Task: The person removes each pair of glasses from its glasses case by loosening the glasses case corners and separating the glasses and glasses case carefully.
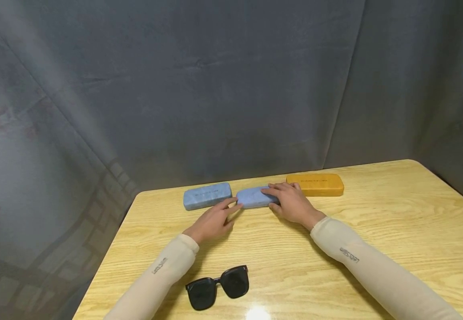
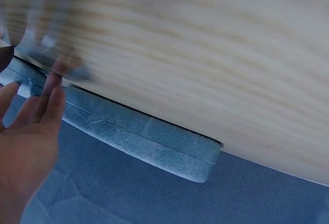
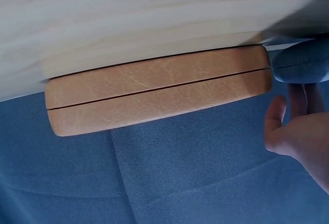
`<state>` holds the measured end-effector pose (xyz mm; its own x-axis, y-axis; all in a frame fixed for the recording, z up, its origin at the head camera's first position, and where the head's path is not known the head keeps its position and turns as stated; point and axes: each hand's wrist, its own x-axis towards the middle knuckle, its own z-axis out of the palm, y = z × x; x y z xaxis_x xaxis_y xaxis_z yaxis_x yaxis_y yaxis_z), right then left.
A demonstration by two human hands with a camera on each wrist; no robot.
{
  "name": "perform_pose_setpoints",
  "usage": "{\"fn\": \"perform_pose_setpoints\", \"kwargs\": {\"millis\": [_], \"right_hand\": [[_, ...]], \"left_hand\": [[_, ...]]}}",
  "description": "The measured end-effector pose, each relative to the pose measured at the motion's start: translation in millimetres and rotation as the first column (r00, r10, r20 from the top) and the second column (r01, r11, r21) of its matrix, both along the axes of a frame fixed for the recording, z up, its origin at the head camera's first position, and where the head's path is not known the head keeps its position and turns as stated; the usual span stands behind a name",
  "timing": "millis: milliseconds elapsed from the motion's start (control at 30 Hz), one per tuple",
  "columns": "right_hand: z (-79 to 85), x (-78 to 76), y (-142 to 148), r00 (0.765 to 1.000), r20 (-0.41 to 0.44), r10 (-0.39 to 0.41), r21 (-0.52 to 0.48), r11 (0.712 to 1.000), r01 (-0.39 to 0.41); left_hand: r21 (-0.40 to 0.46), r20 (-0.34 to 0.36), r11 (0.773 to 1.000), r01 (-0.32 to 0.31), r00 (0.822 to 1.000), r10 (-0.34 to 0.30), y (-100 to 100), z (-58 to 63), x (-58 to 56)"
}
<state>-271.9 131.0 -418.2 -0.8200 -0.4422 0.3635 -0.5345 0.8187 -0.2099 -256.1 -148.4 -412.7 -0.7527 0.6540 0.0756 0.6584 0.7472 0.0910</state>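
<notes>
A periwinkle-blue glasses case (image 1: 251, 198) lies on the wooden table between my two hands. My right hand (image 1: 293, 204) grips its right end, fingers over the top and thumb at the near side. In the right wrist view, that hand (image 3: 303, 136) is partly out of frame beside the case's dark rounded end (image 3: 303, 62). The fingertips of my left hand (image 1: 213, 222) touch the case's left end, with the fingers fairly straight. In the left wrist view, the left hand (image 2: 31, 142) appears palm-side with its fingers extended.
Left of the held case sits a light blue glasses case (image 1: 207, 196) with lettering on its lid. An orange-brown glasses case (image 1: 315, 185) stands to the right, near the back edge. Black sunglasses (image 1: 235, 282) lie nearer the front. Behind the table (image 1: 375, 231) hangs a grey curtain (image 1: 231, 89).
</notes>
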Motion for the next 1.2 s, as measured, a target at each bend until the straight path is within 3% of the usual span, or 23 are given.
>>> {"fn": "perform_pose_setpoints", "kwargs": {"millis": [333,567,833,1200], "right_hand": [[-0.2,7.5,-1,1.0,-0.022,0.013,0.018,1.0,-0.013],[-0.9,14.2,-1,0.999,-0.044,0.032,0.026,0.999,-0.031],[1.9,23.2,1,0.999,-0.026,0.036,0.04,0.999,-0.035],[0.1,29.7,3,0.996,-0.046,0.081,0.03,0.996,-0.079]], "left_hand": [[0.038,0.033,0.999,-0.005,0.999,0.004,-4,2.0,11.3],[0.067,0.022,0.997,0.037,0.999,-0.039,-7,3.3,16.4],[0.082,0.097,0.996,0.03,0.995,-0.038,-7,4.1,21.7],[0.09,0.106,0.995,0.048,0.993,-0.057,-12,5.2,29.0]]}}
